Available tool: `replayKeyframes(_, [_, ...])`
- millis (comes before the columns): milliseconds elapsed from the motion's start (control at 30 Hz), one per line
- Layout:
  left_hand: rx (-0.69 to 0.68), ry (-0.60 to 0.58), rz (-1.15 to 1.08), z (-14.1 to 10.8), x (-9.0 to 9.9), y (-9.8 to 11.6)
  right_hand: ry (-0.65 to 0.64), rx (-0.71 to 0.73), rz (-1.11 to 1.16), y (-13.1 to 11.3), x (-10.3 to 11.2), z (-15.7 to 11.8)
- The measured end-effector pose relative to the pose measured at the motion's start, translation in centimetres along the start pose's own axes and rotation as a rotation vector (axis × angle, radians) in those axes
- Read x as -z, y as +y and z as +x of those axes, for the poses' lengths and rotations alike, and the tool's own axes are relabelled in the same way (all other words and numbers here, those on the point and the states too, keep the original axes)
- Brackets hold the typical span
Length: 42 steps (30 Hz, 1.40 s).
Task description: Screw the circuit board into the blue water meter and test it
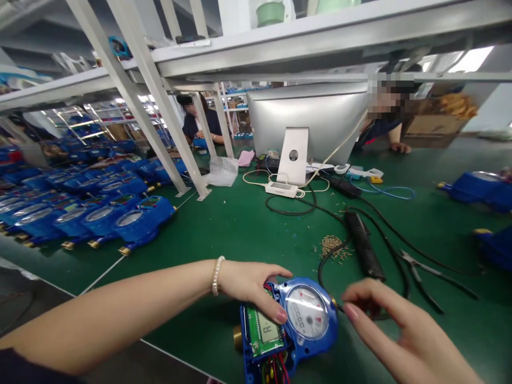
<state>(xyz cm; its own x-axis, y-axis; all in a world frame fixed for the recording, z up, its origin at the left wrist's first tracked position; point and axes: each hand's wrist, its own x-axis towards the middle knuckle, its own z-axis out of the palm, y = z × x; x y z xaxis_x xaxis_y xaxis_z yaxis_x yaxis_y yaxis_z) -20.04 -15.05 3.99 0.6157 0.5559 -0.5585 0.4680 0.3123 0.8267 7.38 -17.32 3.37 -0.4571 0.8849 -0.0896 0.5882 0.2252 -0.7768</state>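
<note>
Tabletop [240,229]: circuit board [256,333] in casing [295,349]

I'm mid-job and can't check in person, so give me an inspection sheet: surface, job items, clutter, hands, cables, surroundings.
Surface: green tabletop, loose bits scattered on it.
Job's things: blue meter, dial facing up, circuit board and wires exposed.
Clutter: pile of screw-like pieces, black tool, open pliers.
Hands: left hand holds the meter; right hand is beside it, grip unclear.
Cables: black cables snake across the table; white adapter with leads by the monitor stand.
Surroundings: silver monitor, other meters lined up at left, two other people beyond.
</note>
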Motion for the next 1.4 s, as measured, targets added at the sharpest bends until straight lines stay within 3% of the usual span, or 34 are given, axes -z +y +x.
replayKeyframes(100, [-0.006, -0.045, 0.091, 0.6, 0.9, 0.2, -0.122, 0.071, -0.053, -3.1, 0.6, 4.8])
replayKeyframes(200, [-0.217, -0.069, 0.107, 0.8, 1.3, 0.5, -0.434, 0.102, -0.001, -4.5, -1.0, 8.7])
replayKeyframes(267, [-0.266, -0.045, 0.156, 0.7, 1.5, 0.6, -0.625, 0.148, 0.04, -4.6, -2.1, 10.5])
replayKeyframes(400, [-0.044, 0.068, 0.362, 0.0, 1.6, 1.1, -0.793, 0.151, 0.079, -4.3, -3.0, 12.1])
replayKeyframes(500, [0.058, 0.132, 0.502, -0.5, 1.4, 1.7, -0.795, 0.141, 0.099, -4.1, -3.0, 11.9])
replayKeyframes(667, [0.063, 0.106, 0.632, -0.3, 0.7, 3.5, -0.727, 0.028, 0.145, -3.2, -2.5, 9.8])
replayKeyframes(900, [0.003, -0.011, 0.966, 1.5, -1.1, 7.6, -0.65, -0.152, 0.376, -2.5, -2.5, 5.3])
replayKeyframes(1033, [-0.066, 0.03, 1.136, 1.4, -2.3, 8.4, -0.503, -0.226, 0.428, -2.4, -3.3, 3.5])
replayKeyframes(1167, [-0.232, 0.222, 1.117, -0.7, -2.4, 7.5, -0.397, -0.306, 0.574, -1.1, -4.1, 1.9])
replayKeyframes(1233, [-0.233, 0.361, 0.999, -2.5, -2.3, 6.6, -0.349, -0.345, 0.654, -0.4, -4.4, 1.1])
replayKeyframes(1333, [-0.189, 0.668, 0.732, -5.2, -3.3, 4.3, -0.256, -0.404, 0.744, 0.0, -4.8, 0.1])
replayKeyframes(1400, [-0.248, 0.921, 0.555, -6.1, -5.1, 2.1, -0.206, -0.432, 0.778, -0.2, -4.9, -0.3])
